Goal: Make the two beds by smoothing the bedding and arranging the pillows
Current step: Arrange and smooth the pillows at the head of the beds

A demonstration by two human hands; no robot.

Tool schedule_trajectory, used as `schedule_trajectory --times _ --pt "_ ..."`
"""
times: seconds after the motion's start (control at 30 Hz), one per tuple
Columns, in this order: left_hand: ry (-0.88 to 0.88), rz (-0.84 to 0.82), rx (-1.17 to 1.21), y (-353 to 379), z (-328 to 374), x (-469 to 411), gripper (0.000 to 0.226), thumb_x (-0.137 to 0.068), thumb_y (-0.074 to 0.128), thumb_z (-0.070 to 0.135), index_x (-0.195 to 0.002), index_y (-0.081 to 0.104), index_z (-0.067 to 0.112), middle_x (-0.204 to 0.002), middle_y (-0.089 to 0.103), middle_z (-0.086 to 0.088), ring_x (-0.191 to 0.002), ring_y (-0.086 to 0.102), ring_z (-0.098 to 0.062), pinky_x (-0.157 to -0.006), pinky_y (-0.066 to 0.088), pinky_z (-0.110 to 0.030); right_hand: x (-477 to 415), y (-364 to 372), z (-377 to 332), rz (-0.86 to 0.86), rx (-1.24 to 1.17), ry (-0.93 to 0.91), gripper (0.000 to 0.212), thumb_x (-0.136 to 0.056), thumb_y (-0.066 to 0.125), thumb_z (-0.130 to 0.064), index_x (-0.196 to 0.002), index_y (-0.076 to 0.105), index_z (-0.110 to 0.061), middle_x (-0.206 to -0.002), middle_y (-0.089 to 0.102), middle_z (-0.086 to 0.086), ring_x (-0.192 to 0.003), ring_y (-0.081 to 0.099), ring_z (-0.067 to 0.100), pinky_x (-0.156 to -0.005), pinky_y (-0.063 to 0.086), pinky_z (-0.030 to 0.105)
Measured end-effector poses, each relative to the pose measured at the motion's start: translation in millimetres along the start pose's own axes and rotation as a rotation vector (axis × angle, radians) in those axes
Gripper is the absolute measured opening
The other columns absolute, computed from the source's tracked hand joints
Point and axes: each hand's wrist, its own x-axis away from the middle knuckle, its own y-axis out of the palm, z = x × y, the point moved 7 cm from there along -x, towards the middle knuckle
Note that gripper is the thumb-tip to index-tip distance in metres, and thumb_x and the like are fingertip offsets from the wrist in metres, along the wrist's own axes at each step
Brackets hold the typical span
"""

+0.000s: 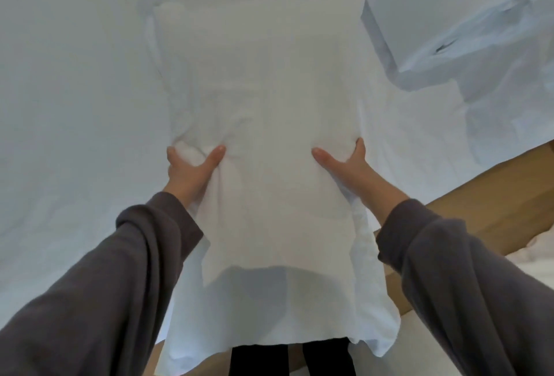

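A white pillow [263,99] fills the middle of the view, held lengthwise over the white bedding [75,90]. My left hand [192,171] grips its left side, thumb on top and fabric bunched between thumb and fingers. My right hand [344,165] grips the right side the same way, thumb pressed into the top. The loose open end of the pillowcase [269,315] hangs down toward me. Both arms wear dark grey sleeves.
A second white pillow [434,0] lies at the upper right beside rumpled sheet folds [494,60]. A tan wooden bed frame [485,210] runs along the right. More white bedding [539,252] shows at the right edge. My dark-clad legs [287,357] stand below.
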Motion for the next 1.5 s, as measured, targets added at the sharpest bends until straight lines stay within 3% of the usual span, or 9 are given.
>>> schedule_trajectory --times 0.17,0.3,0.47,0.77,0.9,1.03,1.2,1.33,1.5 --pt "-0.072 -0.062 0.043 22.7 -11.6 -17.6 0.132 -0.047 0.079 0.077 -0.147 0.023 0.011 -0.14 0.044 0.002 -0.125 0.048 -0.021 -0.109 0.039 -0.042 -27.2 6.7 4.7 -0.013 -0.04 0.049 0.118 -0.054 0.088 -0.057 -0.147 0.031 -0.011 -0.137 0.053 0.004 -0.119 0.057 0.022 -0.095 0.05 0.038" --pt "0.066 0.073 -0.003 6.6 5.4 13.9 0.087 -0.062 0.079 0.066 -0.128 0.056 0.015 -0.125 0.062 -0.001 -0.114 0.059 -0.022 -0.101 0.046 -0.036 0.8 9.4 1.0 -0.048 -0.183 0.003 0.073 -0.049 0.092 -0.049 -0.11 0.069 -0.015 -0.103 0.074 0.001 -0.093 0.071 0.018 -0.088 0.056 0.04" --pt "0.101 0.143 0.023 -38.1 32.1 102.8 0.056 -0.067 0.078 0.057 -0.105 0.063 0.019 -0.104 0.067 0.004 -0.098 0.062 -0.02 -0.087 0.049 -0.031 102.7 -19.1 -11.7 0.023 -0.211 0.029 0.042 -0.065 0.088 -0.04 -0.095 0.061 -0.027 -0.097 0.069 -0.008 -0.096 0.067 0.016 -0.091 0.054 0.037" --pt "0.296 -0.088 -0.032 -123.5 110.6 314.2 0.055 -0.072 0.075 0.054 -0.116 0.064 0.023 -0.107 0.066 0.008 -0.096 0.061 -0.013 -0.082 0.047 -0.028 382.8 -128.3 -61.6 0.132 -0.435 -0.112 0.035 -0.081 0.078 -0.015 -0.11 0.06 -0.026 -0.1 0.071 -0.01 -0.084 0.07 0.002 -0.064 0.055 0.015" --pt "0.407 -0.231 -0.051 -128.9 163.6 374.8 0.064 -0.057 0.079 0.065 -0.106 0.068 0.027 -0.107 0.071 0.008 -0.097 0.066 -0.016 -0.09 0.054 -0.041 457.3 -175.3 -64.5 0.238 -0.445 -0.202 0.031 -0.08 0.078 -0.015 -0.109 0.066 -0.019 -0.099 0.075 -0.003 -0.091 0.072 0.012 -0.079 0.059 0.028" --pt "0.53 -0.332 -0.08 -104.3 211.4 426.3 0.065 -0.051 0.079 0.067 -0.102 0.071 0.027 -0.099 0.073 0.009 -0.094 0.069 -0.016 -0.088 0.055 -0.046 495.1 -221.7 -51.5 0.326 -0.517 -0.262 0.027 -0.079 0.08 -0.017 -0.103 0.068 -0.019 -0.105 0.074 0.008 -0.096 0.071 0.018 -0.089 0.056 0.037" --pt "0.658 -0.451 -0.221 -40.2 245.8 480.1 0.059 -0.046 0.075 0.072 -0.083 0.073 0.026 -0.086 0.074 0.005 -0.087 0.07 -0.019 -0.085 0.056 -0.047 518.3 -268.5 9.2 0.469 -0.639 -0.26 0.071 -0.064 0.087 -0.041 -0.127 0.06 -0.022 -0.113 0.071 -0.004 -0.105 0.068 0.014 -0.09 0.053 0.03" --pt "0.782 -0.538 -0.314 26.5 276.4 524.1 0.059 -0.047 0.072 0.073 -0.082 0.073 0.025 -0.084 0.074 0.004 -0.085 0.07 -0.02 -0.084 0.055 -0.046 529.6 -313.8 50.8 0.574 -0.735 -0.259 0.055 -0.073 0.084 -0.026 -0.123 0.063 -0.017 -0.108 0.073 -0.003 -0.097 0.07 0.011 -0.079 0.055 0.02" --pt "0.903 -0.615 -0.365 109.3 313.2 591.2 0.047 -0.055 0.076 0.062 -0.084 0.071 0.026 -0.08 0.072 0.009 -0.083 0.068 -0.014 -0.079 0.054 -0.035 541.9 -377.4 96.5 0.657 -0.866 -0.203 0.081 -0.051 0.088 -0.051 -0.12 0.064 -0.016 -0.104 0.074 0.003 -0.094 0.072 0.021 -0.086 0.057 0.042"
